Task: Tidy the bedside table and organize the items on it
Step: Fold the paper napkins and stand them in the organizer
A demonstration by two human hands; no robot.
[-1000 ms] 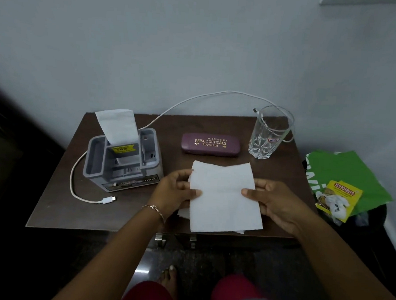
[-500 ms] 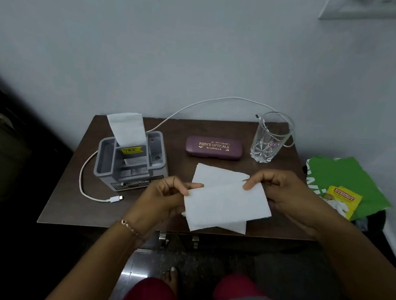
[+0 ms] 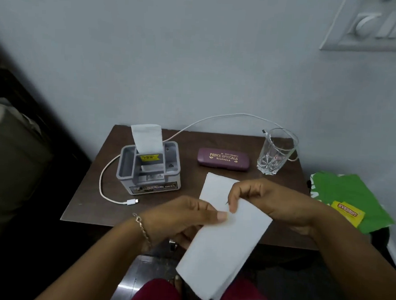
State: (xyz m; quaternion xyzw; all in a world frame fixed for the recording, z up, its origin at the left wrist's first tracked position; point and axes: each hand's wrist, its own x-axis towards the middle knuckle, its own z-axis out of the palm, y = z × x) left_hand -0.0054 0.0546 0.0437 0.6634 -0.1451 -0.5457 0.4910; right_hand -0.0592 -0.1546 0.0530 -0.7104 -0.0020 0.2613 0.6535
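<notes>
Two hands hold a folded white paper sheet above the front edge of a small brown bedside tabletop.

The white paper sheet (image 3: 223,248) is a long folded strip, its long axis slanting from upper right, over the tabletop (image 3: 84,203), down to lower left, where its free end hangs past the edge toward the person's lap. The left hand (image 3: 183,221) pinches its left edge with the thumb on top; the right hand (image 3: 268,200) pinches the upper end between curled fingertips, and the two hands nearly touch. A second white sheet (image 3: 215,185) lies flat just behind them. Farther back stand a grey plastic organizer (image 3: 149,170) with a paper slip (image 3: 146,137) upright in it, a purple spectacle case (image 3: 223,159) lying crosswise, and an upright clear glass (image 3: 275,152). A white charging cable (image 3: 111,191) loops around the organizer.
</notes>
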